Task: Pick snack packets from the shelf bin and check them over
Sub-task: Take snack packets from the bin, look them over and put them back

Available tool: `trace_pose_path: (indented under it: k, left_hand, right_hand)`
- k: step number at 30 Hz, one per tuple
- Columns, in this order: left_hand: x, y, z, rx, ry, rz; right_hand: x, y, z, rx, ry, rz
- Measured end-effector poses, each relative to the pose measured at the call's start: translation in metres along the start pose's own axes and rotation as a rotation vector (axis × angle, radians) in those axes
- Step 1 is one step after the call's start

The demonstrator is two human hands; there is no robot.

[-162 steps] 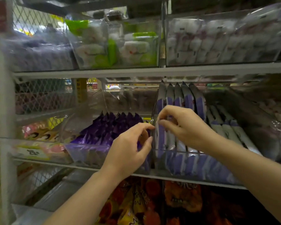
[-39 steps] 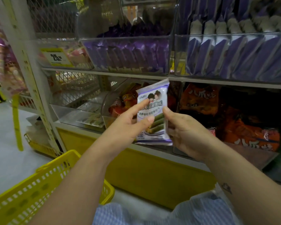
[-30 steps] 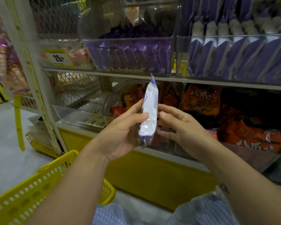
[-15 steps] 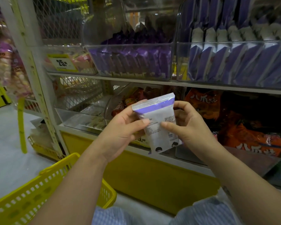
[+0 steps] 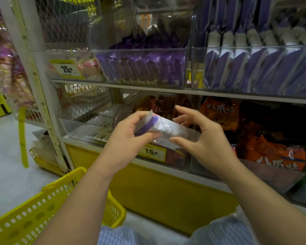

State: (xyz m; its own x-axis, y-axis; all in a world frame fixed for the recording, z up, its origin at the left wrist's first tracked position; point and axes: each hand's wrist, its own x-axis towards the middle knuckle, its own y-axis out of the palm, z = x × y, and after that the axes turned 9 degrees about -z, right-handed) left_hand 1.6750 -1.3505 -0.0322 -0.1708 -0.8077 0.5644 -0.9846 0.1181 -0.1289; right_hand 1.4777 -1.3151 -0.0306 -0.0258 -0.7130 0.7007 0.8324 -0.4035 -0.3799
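**Two bare hands around one white plastic snack packet with a purple band (image 5: 168, 129)**

Both forearms come up from the bottom of my feed and meet in front of the lower shelf, wrists nearly level with each other. The left hand (image 5: 129, 138) grips the packet's left end. Its thumb lies along the near side and its fingers fold over the top, right beside the purple band. The right hand (image 5: 203, 140) cups the other end more loosely. Its thumb tip presses the packet's near lower edge, and its fingers curve up and spread behind the far side. I cannot tell whether those far fingers touch the wrapper.

The packet lies almost flat between the two hands, long axis running left to right. It is glossy white, with the purple band crossing it near the left hand and some small dark print towards the middle. Blur keeps me from reading any of it.

It hangs in the air just in front of a clear lower-shelf bin that carries a yellow price tag marked 15 (image 5: 153, 152), with orange-red snack bags (image 5: 272, 152) to the right. One shelf up on the right, a clear plastic shelf bin (image 5: 254, 49) holds upright rows of purple-and-white packets. Beside it on the left is a second clear bin of dark purple wrappers (image 5: 141, 68). A yellow perforated plastic basket (image 5: 42, 207) sits low on the left, below the left forearm.
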Motion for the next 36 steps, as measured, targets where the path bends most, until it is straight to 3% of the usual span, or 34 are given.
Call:
trace_pose_path:
  k: [6, 9, 17, 20, 25, 30, 36]
  left_hand:
    - [0.005, -0.023, 0.013, -0.228, -0.098, -0.054]
    - [0.007, -0.028, 0.02, -0.317, -0.158, -0.039]
    - [0.01, -0.026, 0.028, -0.479, -0.213, -0.068]
    - [0.009, -0.019, 0.023, -0.465, -0.243, -0.194]
    - [0.004, 0.006, 0.015, -0.159, -0.387, -0.532]
    - [-0.001, 0.034, 0.008, -0.413, -0.601, -0.383]
    - [-0.004, 0.035, 0.01, -0.526, -0.644, -0.246]
  right_hand:
    - [0.007, -0.015, -0.01, 0.257, 0.223, -0.033]
    - [0.007, -0.015, -0.01, 0.403, 0.241, -0.052]
    - [0.006, -0.014, -0.007, 0.462, 0.25, -0.105]
    - [0.002, -0.013, -0.001, 0.479, 0.278, -0.088]
    - [-0.003, -0.002, 0.011, 0.45, 0.303, -0.158]
    - [-0.003, 0.006, 0.013, 0.388, 0.246, -0.186]
    - [-0.003, 0.007, 0.01, 0.392, 0.226, -0.14]
